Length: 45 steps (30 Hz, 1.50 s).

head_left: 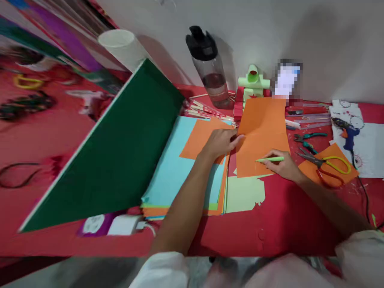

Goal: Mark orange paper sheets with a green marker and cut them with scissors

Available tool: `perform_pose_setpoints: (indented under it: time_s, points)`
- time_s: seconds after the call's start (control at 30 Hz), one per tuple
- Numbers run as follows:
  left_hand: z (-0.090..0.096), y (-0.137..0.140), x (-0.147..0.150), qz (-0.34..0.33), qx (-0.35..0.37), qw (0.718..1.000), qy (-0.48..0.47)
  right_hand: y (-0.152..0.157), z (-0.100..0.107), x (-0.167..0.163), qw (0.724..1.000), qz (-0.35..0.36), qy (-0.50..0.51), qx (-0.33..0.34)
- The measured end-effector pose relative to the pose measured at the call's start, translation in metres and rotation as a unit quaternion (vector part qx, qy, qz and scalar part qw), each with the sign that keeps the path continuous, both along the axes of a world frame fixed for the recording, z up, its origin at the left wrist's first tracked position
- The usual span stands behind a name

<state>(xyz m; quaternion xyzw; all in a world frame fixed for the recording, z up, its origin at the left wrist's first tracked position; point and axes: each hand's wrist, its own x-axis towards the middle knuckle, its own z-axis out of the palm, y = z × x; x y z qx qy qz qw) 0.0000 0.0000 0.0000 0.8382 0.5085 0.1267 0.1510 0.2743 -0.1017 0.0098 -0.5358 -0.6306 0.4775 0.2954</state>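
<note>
An orange sheet of paper [264, 120] with a crease across its middle lies on the red table. My right hand [283, 165] is closed around a light green pen [274, 159], its tip at the lower part of that sheet. At the sheet's left edge rests my left hand [220, 142], its thumb reaching onto the paper and its fingers stretched out. Under the left forearm is a stack of coloured paper with a light blue sheet [171, 160] on top and a smaller orange piece [195, 138] over it. A torn pale green sheet [244, 194] lies just below the creased one.
Scissors [319, 161] with yellow and red handles, pliers [309, 138] and a blue glue gun [349, 136] lie to the right. A dark green board [120, 152] leans at the left. Behind stand a water bottle [208, 68], a pale green paper model [253, 82] and a blurred-out phone [286, 80].
</note>
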Motion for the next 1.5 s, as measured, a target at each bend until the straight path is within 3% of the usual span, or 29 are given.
perform_pose_setpoints:
  time_s: [0.83,1.07,1.5]
  points:
    - [0.0,-0.001,0.0,0.003,-0.001,1.0,0.001,0.002,0.003,-0.002,0.999,-0.01,0.029,-0.027]
    - [0.001,-0.002,0.001,0.001,-0.004,1.0,0.007,0.018,-0.004,-0.002,1.0,-0.012,-0.007,0.011]
    - [0.004,-0.002,0.001,0.0,-0.007,1.0,0.007,0.018,-0.006,-0.003,0.999,-0.007,-0.014,0.032]
